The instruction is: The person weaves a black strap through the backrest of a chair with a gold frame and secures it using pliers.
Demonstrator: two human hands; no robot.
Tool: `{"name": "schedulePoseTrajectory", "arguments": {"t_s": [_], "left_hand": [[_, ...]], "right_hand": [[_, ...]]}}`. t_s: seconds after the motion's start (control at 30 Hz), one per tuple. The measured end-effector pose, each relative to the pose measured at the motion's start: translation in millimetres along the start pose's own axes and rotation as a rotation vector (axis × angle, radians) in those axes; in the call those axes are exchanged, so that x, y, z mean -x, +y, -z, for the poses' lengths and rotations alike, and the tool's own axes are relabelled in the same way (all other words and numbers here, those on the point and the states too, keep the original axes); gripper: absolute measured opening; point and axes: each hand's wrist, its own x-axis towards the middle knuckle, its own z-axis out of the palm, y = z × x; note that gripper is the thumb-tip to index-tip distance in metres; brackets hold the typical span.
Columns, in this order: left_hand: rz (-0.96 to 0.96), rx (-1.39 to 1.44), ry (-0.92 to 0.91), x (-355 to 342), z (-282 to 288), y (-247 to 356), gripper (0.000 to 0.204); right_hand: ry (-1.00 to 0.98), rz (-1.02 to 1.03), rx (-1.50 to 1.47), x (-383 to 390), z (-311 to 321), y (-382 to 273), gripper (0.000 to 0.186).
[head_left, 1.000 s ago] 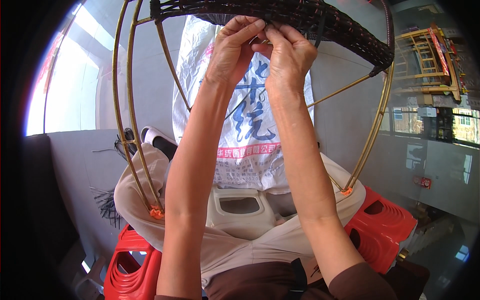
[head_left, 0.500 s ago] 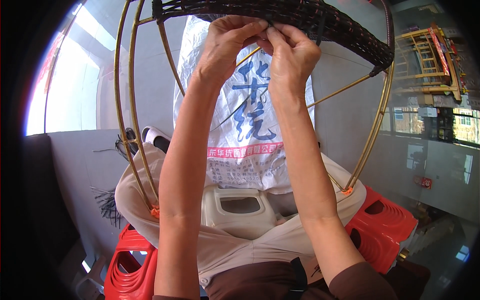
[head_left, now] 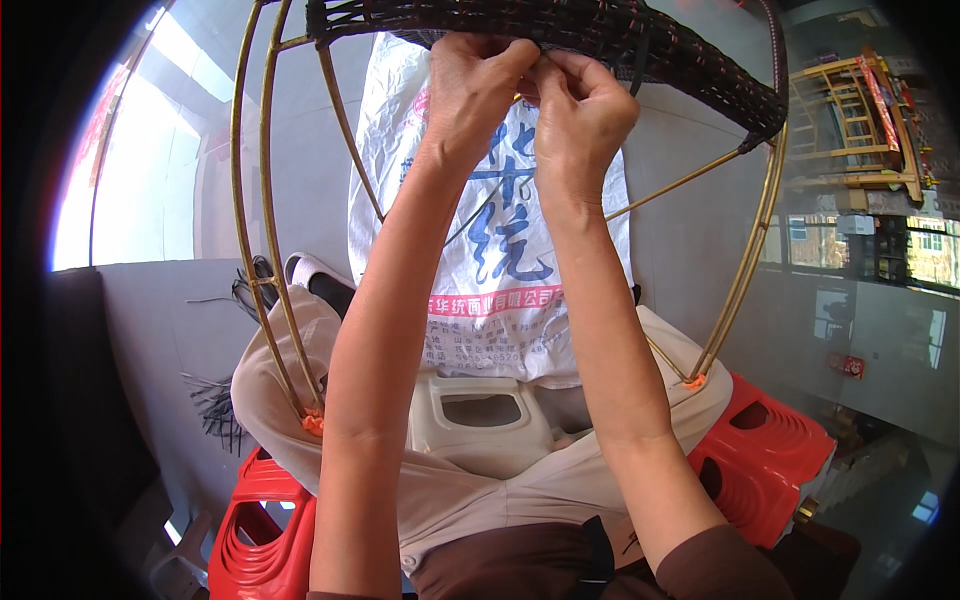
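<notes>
Brown cloth of the person's shirt [head_left: 500, 565] is nearest, then the beige trousers [head_left: 500, 520]. A red plastic stool [head_left: 260, 555] stands at the near left, another red plastic stool [head_left: 775, 470] at the right, and a cream plastic stool [head_left: 480, 450] between the legs. Farther lies a white sack [head_left: 530, 330] with blue print. Curved gold-coloured metal tubes [head_left: 265, 130] rise on both sides. At the far middle, the left hand [head_left: 472, 88] and right hand [head_left: 585, 125] meet under the dark brown woven panel [head_left: 560, 22]. Their fingers are bent, tips close together; whether they grasp a strand, I cannot tell.
</notes>
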Motion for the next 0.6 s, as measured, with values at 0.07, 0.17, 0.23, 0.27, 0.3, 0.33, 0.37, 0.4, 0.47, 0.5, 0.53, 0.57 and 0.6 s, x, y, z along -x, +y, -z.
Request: {"name": "schedulePoseTrajectory", "arguments": {"t_s": [0.07,0.17,0.23,0.27,0.3,0.33,0.37,0.4,0.47,0.5,0.53,0.57,0.6], "left_hand": [[0.024,0.059,0.006,1,-2,4,0.009],[0.126,0.116,-0.013,-6,8,2,0.008],[0.231,0.131,-0.065,-15,18,-6,0.005],[0.233,0.130,-0.068,-15,19,-4,0.005],[0.245,0.105,-0.070,-16,19,-1,0.005],[0.256,0.081,-0.072,-17,20,0,0.005],[0.283,0.089,-0.089,-17,22,1,0.005],[0.283,0.087,-0.091,-18,22,0,0.005],[0.261,0.083,-0.118,-19,23,-1,0.007],[0.259,0.082,-0.118,-20,25,-1,0.007],[0.267,0.090,-0.132,-22,27,-2,0.007],[0.278,0.102,-0.146,-21,26,0,0.007],[0.280,0.103,-0.146,-20,24,2,0.007]], "right_hand": [[-0.012,0.064,0.028,0,3,-1,0.010],[-0.025,-0.061,-0.100,-2,9,-5,0.013],[-0.063,-0.049,-0.066,-2,13,-2,0.013],[-0.101,-0.039,-0.034,-2,14,-2,0.013],[-0.098,-0.040,-0.034,-2,15,-1,0.013],[-0.115,-0.036,-0.023,-3,15,-1,0.013],[-0.134,-0.030,-0.013,-3,14,-2,0.013],[-0.132,-0.030,-0.015,-4,14,-3,0.013],[-0.144,-0.106,-0.097,-6,14,-5,0.013],[-0.144,-0.105,-0.099,-7,14,-7,0.013],[-0.180,-0.123,-0.085,-9,13,-10,0.013],[-0.215,-0.143,-0.068,-10,14,-12,0.014],[-0.215,-0.143,-0.067,-12,15,-14,0.014]]}}
